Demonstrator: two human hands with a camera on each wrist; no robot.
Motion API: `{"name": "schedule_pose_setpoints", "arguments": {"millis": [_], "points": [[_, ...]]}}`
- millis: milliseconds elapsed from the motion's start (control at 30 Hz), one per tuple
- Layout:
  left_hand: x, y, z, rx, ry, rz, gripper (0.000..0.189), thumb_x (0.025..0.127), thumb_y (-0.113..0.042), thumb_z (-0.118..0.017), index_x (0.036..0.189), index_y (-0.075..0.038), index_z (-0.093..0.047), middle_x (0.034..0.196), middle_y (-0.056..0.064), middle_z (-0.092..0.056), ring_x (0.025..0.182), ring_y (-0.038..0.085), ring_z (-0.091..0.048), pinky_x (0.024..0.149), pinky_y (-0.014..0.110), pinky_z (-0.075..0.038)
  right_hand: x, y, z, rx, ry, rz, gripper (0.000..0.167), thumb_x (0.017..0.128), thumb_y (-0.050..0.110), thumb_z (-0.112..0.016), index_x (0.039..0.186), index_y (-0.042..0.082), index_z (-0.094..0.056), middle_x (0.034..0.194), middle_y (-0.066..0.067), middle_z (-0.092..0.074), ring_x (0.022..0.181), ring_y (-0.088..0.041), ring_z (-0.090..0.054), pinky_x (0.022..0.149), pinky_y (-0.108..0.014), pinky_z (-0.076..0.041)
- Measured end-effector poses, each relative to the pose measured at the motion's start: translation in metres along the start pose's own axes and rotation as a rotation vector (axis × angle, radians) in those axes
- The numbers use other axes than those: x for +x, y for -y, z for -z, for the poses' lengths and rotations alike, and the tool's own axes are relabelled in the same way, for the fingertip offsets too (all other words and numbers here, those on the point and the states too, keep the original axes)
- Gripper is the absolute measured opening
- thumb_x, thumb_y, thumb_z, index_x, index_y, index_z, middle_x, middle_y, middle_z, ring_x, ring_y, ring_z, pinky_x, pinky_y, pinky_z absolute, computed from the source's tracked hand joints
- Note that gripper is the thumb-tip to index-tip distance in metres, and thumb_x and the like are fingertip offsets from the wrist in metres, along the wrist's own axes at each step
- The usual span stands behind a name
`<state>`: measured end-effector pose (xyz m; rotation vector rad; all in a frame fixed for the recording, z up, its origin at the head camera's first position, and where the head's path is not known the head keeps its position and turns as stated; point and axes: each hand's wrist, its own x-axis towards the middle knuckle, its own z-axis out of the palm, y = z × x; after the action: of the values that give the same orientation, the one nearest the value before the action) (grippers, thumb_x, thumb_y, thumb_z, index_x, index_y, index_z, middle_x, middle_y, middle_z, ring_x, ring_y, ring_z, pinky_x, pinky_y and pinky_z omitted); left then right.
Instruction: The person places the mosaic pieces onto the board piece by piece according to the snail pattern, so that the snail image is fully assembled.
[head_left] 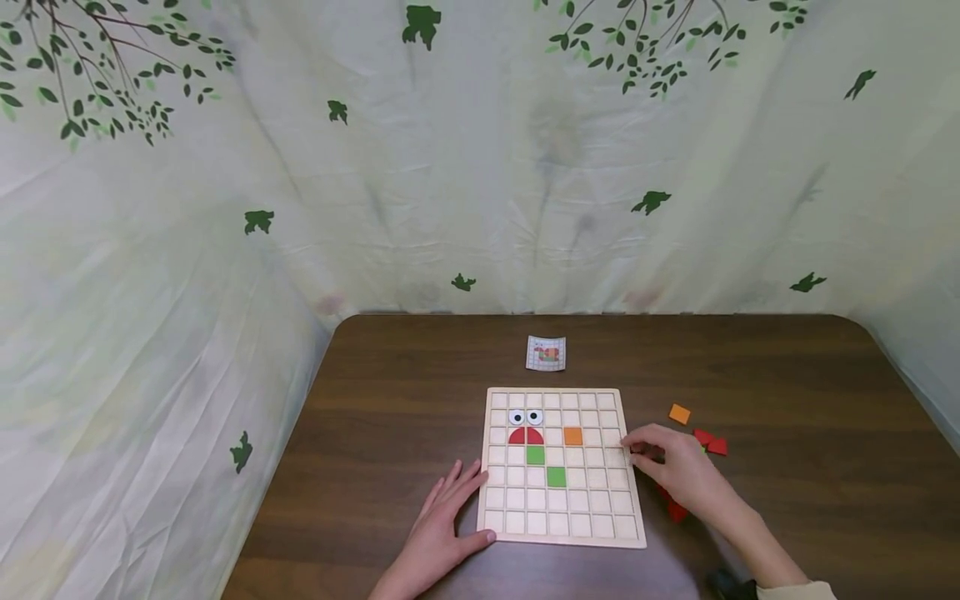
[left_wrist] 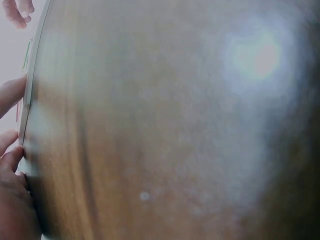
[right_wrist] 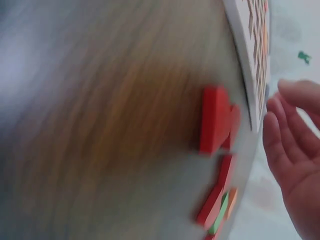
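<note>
A pale wooden grid board (head_left: 562, 542) lies flat on the table. Two eye pieces (head_left: 534, 417), two rounded red pieces (head_left: 517, 436), an orange square (head_left: 573, 436) and two green squares (head_left: 556, 477) sit in its cells. My left hand (head_left: 441, 529) rests along the board's left edge, its fingers spread and touching the rim. Over the right edge hovers my right hand (head_left: 686, 471), fingers loosely bent, thumb and index apart. No piece shows between them in the right wrist view.
Right of the board lie an orange square (head_left: 679, 414) and several red pieces (head_left: 717, 447), partly behind the right hand; a green piece (right_wrist: 220, 212) is among them. A small picture card (head_left: 546, 353) lies beyond the board. A printed curtain (head_left: 487, 167) hangs behind the table.
</note>
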<state>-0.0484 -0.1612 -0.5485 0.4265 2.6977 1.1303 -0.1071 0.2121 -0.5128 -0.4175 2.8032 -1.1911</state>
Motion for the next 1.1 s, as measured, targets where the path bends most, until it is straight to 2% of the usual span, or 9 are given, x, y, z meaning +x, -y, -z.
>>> {"name": "schedule_pose_setpoints", "arguments": {"millis": [133, 300, 433, 567, 833, 1100], "points": [[0.0, 0.0, 0.0, -0.005, 0.009, 0.017, 0.076, 0.08, -0.041, -0.079, 0.147, -0.022, -0.048, 0.157, -0.007, -0.033, 0.149, 0.024, -0.015, 0.115, 0.045, -0.007, -0.005, -0.01, 0.012, -0.012, -0.067, -0.048, 0.028, 0.083, 0.004, -0.077, 0.109, 0.014, -0.072, 0.094, 0.005, -0.07, 0.079, -0.01, -0.065, 0.07, -0.027, -0.054], [0.0, -0.001, 0.001, -0.001, 0.0, 0.006, 0.076, 0.08, -0.039, -0.079, 0.147, -0.021, -0.048, 0.157, -0.007, -0.034, 0.149, 0.024, -0.015, 0.114, 0.04, -0.005, -0.007, -0.02, 0.024, -0.063, -0.08, -0.059, 0.029, 0.083, 0.006, -0.078, 0.11, 0.015, -0.072, 0.1, 0.003, -0.071, 0.08, -0.015, -0.063, 0.066, -0.029, -0.052], [0.0, -0.001, 0.001, 0.002, -0.008, -0.006, 0.076, 0.08, -0.037, -0.08, 0.147, -0.02, -0.048, 0.156, -0.007, -0.034, 0.149, 0.024, -0.016, 0.114, 0.037, -0.004, -0.011, -0.025, 0.031, -0.116, -0.076, -0.058, 0.033, 0.082, 0.005, -0.078, 0.113, 0.015, -0.072, 0.109, -0.003, -0.069, 0.088, -0.023, -0.063, 0.073, -0.04, -0.055], [0.0, 0.0, 0.001, -0.002, 0.004, 0.01, 0.076, 0.08, -0.04, -0.079, 0.147, -0.022, -0.047, 0.156, -0.008, -0.034, 0.149, 0.023, -0.015, 0.114, 0.041, -0.005, -0.015, -0.03, 0.039, -0.153, -0.049, -0.047, 0.038, 0.082, 0.0, -0.076, 0.116, 0.015, -0.071, 0.115, -0.008, -0.068, 0.096, -0.03, -0.064, 0.079, -0.049, -0.054], [0.0, 0.0, 0.0, -0.01, 0.019, 0.022, 0.076, 0.081, -0.041, -0.078, 0.147, -0.022, -0.047, 0.157, -0.008, -0.033, 0.149, 0.024, -0.014, 0.115, 0.048, -0.008, -0.026, -0.038, 0.05, -0.168, 0.001, -0.061, 0.04, 0.078, -0.004, -0.078, 0.114, 0.013, -0.071, 0.115, -0.01, -0.066, 0.095, -0.026, -0.063, 0.077, -0.046, -0.055], [0.0, 0.001, 0.0, -0.003, 0.011, 0.017, 0.076, 0.081, -0.041, -0.079, 0.147, -0.023, -0.047, 0.157, -0.008, -0.033, 0.149, 0.023, -0.015, 0.114, 0.045, -0.007, -0.03, -0.048, 0.049, -0.136, -0.027, -0.055, 0.039, 0.077, -0.007, -0.078, 0.112, 0.011, -0.072, 0.113, -0.01, -0.064, 0.086, -0.019, -0.066, 0.07, -0.027, -0.056]]}}
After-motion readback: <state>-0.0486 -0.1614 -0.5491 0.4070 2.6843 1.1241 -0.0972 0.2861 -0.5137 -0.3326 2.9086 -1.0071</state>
